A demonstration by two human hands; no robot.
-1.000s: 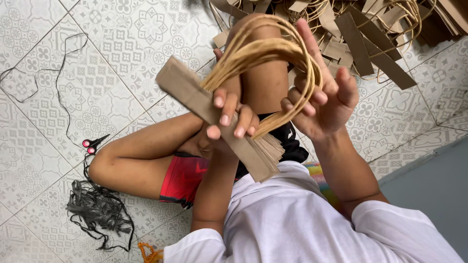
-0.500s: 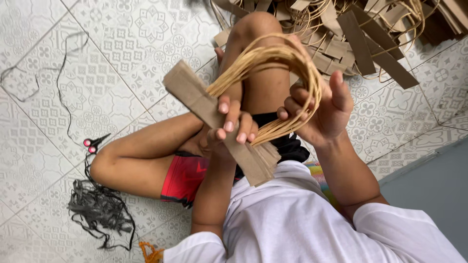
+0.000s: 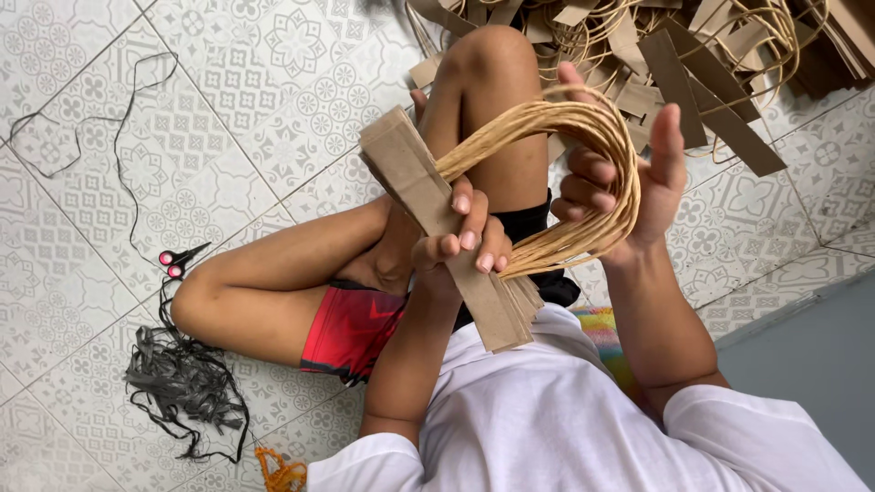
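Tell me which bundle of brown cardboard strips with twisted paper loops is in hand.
The stacked bundle gripped by the left hand, not the loose pile on the tiled floor.

patterned tile floor, scissors, black strips

On the patterned tile floor by my bent knee lie pink-handled scissors, a tangle of dark strips and a thin black cord. Ahead of me is a heap of brown paper strips with twine loops. An orange scrap lies near my shirt.
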